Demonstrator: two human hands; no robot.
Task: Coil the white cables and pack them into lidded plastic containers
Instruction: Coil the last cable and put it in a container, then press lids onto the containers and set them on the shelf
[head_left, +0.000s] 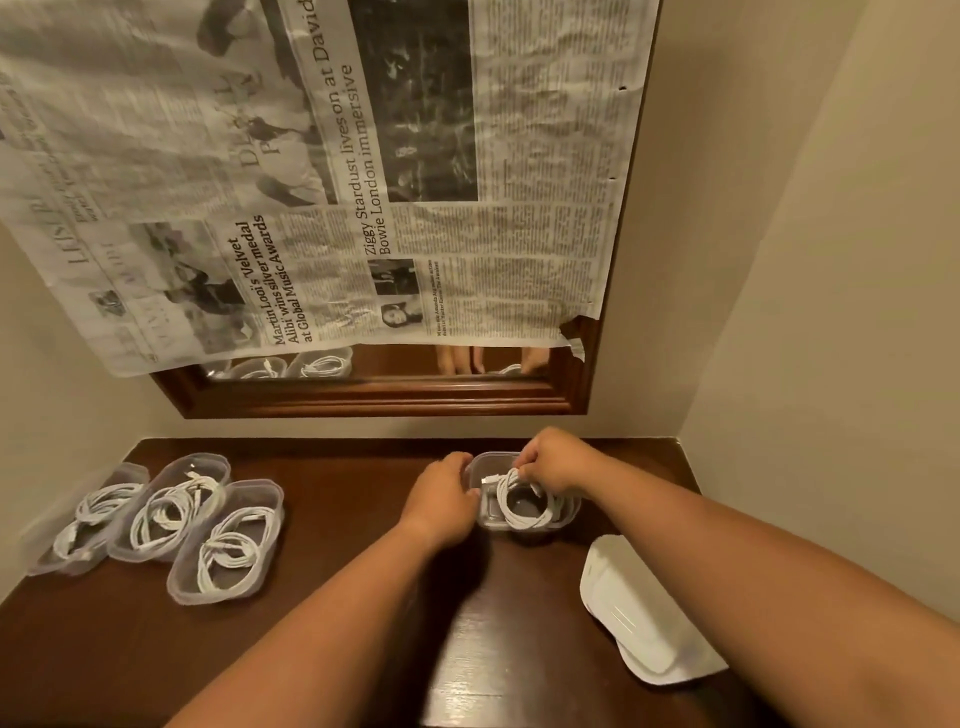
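pinched coiled cable (522, 499) in fingers of right hand (556, 460) to tuck into tub (491, 519); curled left hand (441, 499) round tub's left wall, steadying it.

both forearms stretched forward, left hand (441, 500) curled on container (492, 459), right hand (557, 462) pinching white cable (514, 515)

Glossy dark wood table (332, 499), translucent plastic containers (208, 600), smooth white cables (228, 551), matt white plastic lids (639, 613), wrinkled matt newspaper (519, 249)
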